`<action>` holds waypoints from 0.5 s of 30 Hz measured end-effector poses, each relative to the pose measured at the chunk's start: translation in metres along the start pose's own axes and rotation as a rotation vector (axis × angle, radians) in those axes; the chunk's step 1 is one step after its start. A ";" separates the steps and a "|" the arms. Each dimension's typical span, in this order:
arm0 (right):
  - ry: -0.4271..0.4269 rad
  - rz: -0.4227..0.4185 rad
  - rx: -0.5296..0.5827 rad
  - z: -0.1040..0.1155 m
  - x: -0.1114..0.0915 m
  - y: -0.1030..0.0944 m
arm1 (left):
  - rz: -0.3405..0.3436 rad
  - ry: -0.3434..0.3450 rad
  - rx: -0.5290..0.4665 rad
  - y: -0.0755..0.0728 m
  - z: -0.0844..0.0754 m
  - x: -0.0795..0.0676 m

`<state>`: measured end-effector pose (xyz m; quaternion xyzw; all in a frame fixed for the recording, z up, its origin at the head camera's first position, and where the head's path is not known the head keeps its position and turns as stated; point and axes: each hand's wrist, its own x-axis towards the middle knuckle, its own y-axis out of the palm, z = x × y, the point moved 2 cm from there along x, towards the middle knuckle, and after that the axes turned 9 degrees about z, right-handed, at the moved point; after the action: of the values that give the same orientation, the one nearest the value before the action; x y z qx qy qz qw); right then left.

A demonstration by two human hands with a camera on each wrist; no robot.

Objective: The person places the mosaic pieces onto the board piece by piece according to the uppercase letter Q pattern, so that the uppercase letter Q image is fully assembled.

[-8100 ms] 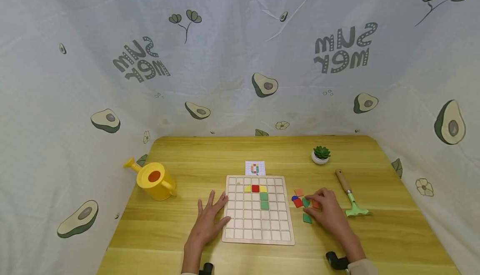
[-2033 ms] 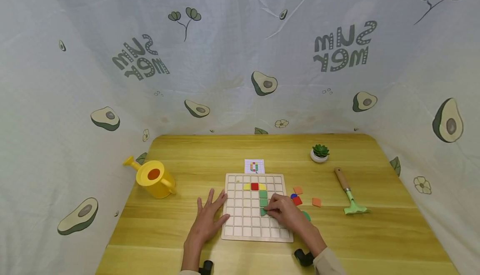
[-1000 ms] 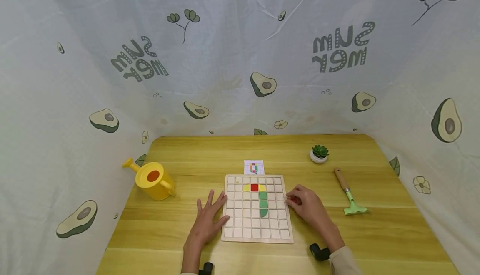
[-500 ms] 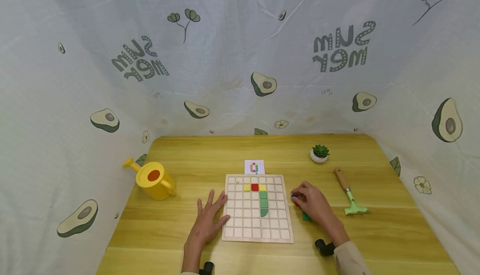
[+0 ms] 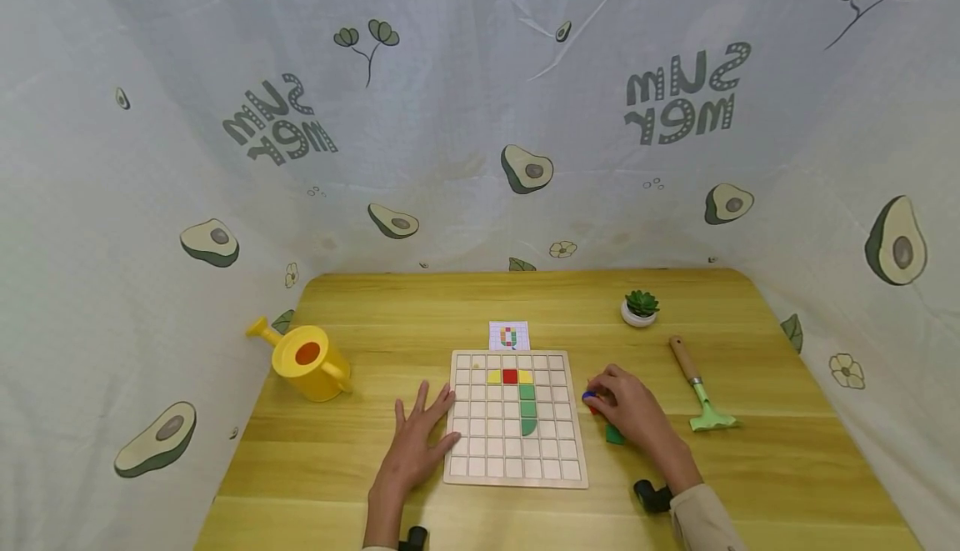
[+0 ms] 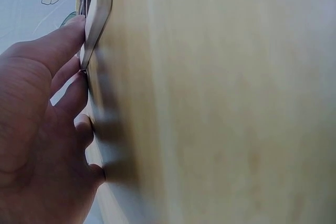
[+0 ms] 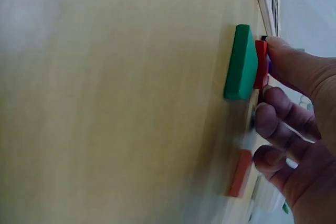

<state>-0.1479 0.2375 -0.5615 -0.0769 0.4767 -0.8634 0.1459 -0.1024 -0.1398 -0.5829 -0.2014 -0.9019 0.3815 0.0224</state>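
Observation:
My left hand [image 5: 411,444] lies with fingers spread at the left edge of the wooden grid board [image 5: 480,443], thumb and index touching it. In the left wrist view the thumb meets the board's edge. On the board sit a red square [image 5: 510,377], two yellow corner pieces [image 5: 494,378] and a green column ending in a rounded green piece [image 5: 528,427]. To the right, my right hand [image 5: 633,409] pinches a small blue piece [image 5: 589,396] between thumb and index. Beside it lie a red tile [image 7: 260,64], green tile [image 7: 241,64] and orange tile [image 7: 240,174].
A pattern card [image 5: 508,336] lies behind the board. A yellow watering can [image 5: 311,363] stands at the left. On the right are a potted succulent [image 5: 640,309] and a small hand rake [image 5: 703,393]. Printed cloth [image 5: 450,117] encloses the table's back and sides.
My right hand set a rounded green piece below the two green squares, then moved back right to the loose tiles. In the last half second it has barely shifted. My left hand stays put.

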 end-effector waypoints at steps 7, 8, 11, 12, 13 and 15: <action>0.041 0.095 0.004 0.005 0.003 -0.003 | -0.004 0.004 -0.005 0.000 0.000 0.000; 0.042 0.104 0.002 0.006 0.004 -0.003 | -0.003 0.004 -0.004 0.000 0.000 0.000; 0.031 0.106 -0.002 0.008 0.004 -0.003 | -0.002 0.004 -0.003 0.000 0.001 0.000; 0.021 0.103 -0.006 0.008 0.004 -0.002 | -0.002 0.004 -0.002 0.000 0.001 0.000; 0.008 0.099 -0.009 0.009 0.004 -0.002 | -0.001 0.003 -0.003 0.000 0.000 0.000; -0.018 0.091 -0.014 0.010 0.004 -0.001 | -0.001 0.004 -0.005 0.000 0.000 0.000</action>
<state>-0.1493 0.2285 -0.5548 -0.0642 0.4843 -0.8519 0.1886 -0.1020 -0.1399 -0.5831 -0.2018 -0.9029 0.3788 0.0240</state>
